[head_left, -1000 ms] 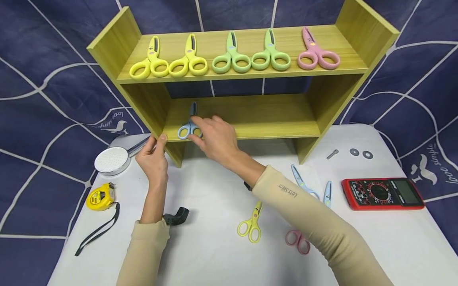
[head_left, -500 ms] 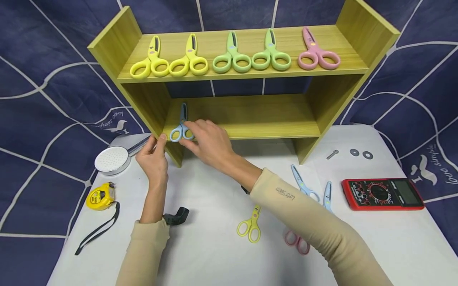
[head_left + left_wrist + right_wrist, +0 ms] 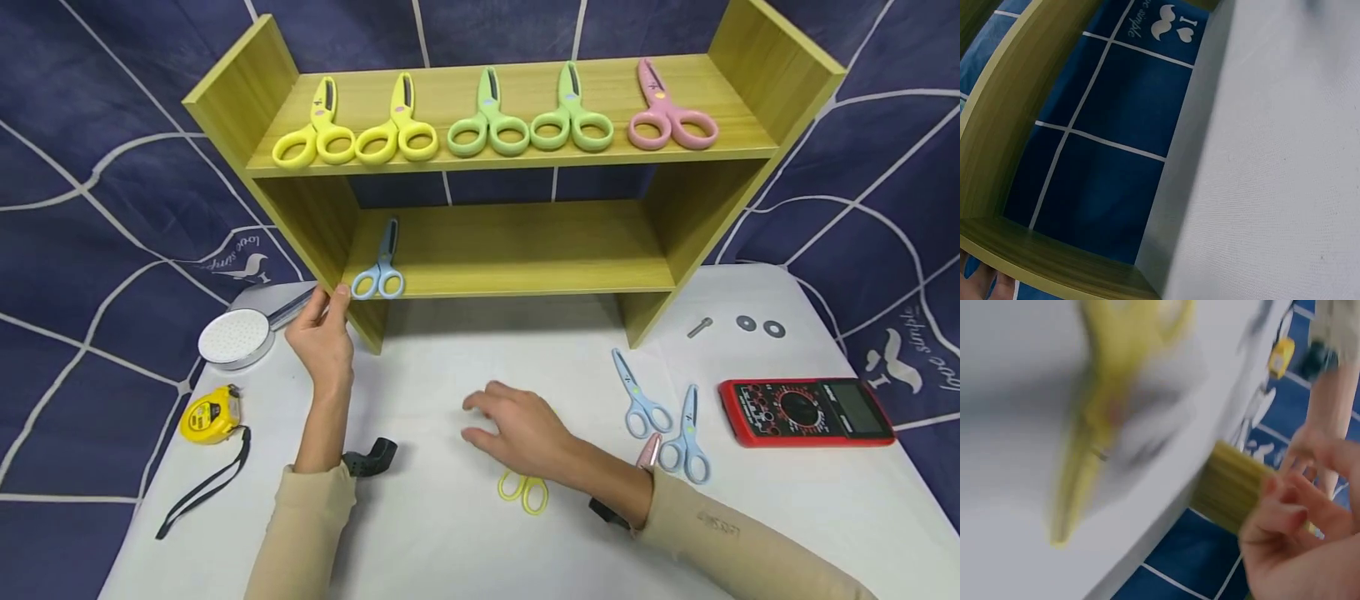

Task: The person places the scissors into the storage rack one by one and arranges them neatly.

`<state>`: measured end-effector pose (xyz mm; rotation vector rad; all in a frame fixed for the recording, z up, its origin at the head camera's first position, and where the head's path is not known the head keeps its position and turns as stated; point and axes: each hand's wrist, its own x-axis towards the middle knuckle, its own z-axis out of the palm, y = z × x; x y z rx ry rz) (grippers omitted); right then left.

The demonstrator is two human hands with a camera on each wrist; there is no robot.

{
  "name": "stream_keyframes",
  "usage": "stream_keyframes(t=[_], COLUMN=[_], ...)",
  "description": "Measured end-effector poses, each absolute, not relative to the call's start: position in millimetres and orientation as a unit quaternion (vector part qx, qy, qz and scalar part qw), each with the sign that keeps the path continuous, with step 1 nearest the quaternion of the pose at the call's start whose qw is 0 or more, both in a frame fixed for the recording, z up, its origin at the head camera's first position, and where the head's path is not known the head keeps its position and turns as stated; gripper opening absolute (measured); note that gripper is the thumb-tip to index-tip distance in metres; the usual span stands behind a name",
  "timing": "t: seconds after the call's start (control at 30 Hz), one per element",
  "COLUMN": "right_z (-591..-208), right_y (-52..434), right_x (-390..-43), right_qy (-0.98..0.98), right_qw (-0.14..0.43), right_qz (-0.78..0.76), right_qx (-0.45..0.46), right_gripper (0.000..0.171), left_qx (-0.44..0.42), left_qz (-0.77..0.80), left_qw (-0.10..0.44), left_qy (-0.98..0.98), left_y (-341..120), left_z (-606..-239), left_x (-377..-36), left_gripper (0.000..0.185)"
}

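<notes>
The right hand (image 3: pixel 525 429) hovers over the yellow scissors (image 3: pixel 524 490) on the white tabletop (image 3: pixel 450 533), fingers loosely spread and holding nothing (the wrist view is blurred). The left hand (image 3: pixel 324 333) rests, fingers straight, against the shelf (image 3: pixel 517 283) beside the blue scissors (image 3: pixel 379 267) on its lower board.

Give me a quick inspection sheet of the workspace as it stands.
Surface: white table, wooden shelf unit on it.
Job's things: blue scissors on lower shelf; five scissors on top; yellow scissors under right hand; two blue pairs and a pink one on table.
Clutter: multimeter, tape measure, shower head, bolt and washers.
Grippers: left hand touches the shelf's side panel; right hand open over table.
Cables: nothing seen.
Surroundings: dark blue patterned cloth.
</notes>
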<state>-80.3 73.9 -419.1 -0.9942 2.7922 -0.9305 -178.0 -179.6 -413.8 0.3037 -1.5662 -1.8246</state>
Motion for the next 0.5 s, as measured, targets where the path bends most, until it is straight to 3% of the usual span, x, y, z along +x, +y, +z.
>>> stream_keyframes(t=[0.1,0.2,0.5], right_z=[-427.5,-436.0,-457.2], right_y=[90.5,104.6,125.7], right_x=[-58.4,-40.3,-15.9], right_qy=[0.904,0.911,0.931], right_qw=[0.092,0.125,0.099], right_qz=[-0.25,-0.202,-0.138], right_qx=[-0.335,-0.337,-0.324], right_gripper=[0.038,0.048,0.056], left_qx=[0.113,0.114,0.118], left_qz=[-0.698,-0.687,-0.68], left_qw=[0.355,0.355,0.349], left_qy=[-0.612,-0.623,-0.634], left_y=[-180.0,-179.9,-177.9], left_z=[-413.8,-414.0,-415.9], left_x=[-178.5,-177.8,-176.7], left_gripper=[0.029,0.028,0.028])
